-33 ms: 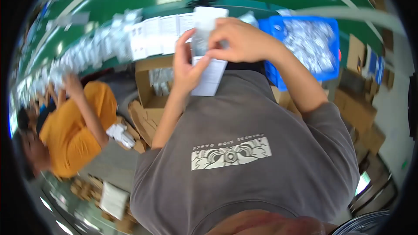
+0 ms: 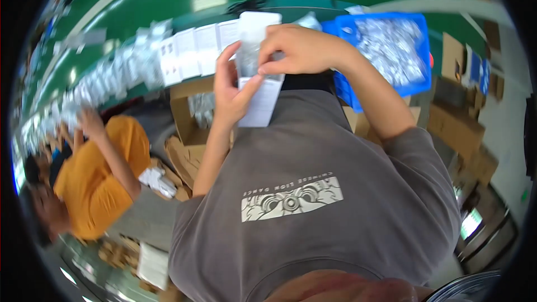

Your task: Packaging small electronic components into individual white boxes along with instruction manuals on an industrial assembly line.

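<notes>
Between my hands, close to my chest at the table edge, is a clear plastic bag with a white panel at its far end. A white printed leaflet lies against its near end. My left hand is closed on the bag's left edge, its thumb over the top of the leaflet. From the right, my right hand bends over the bag with thumb and forefinger pinched at its middle. Their tips hide what exactly they grip there.
Printed leaflets lie in a row left of my hands, then many clear bags. A blue bin full of small clear packets stands right. An open cardboard box sits below the table edge. A co-worker in orange works at left.
The whole view has shifted slightly, so my hands and the bag appear a little further left. Both hands keep the same hold on the bag.
</notes>
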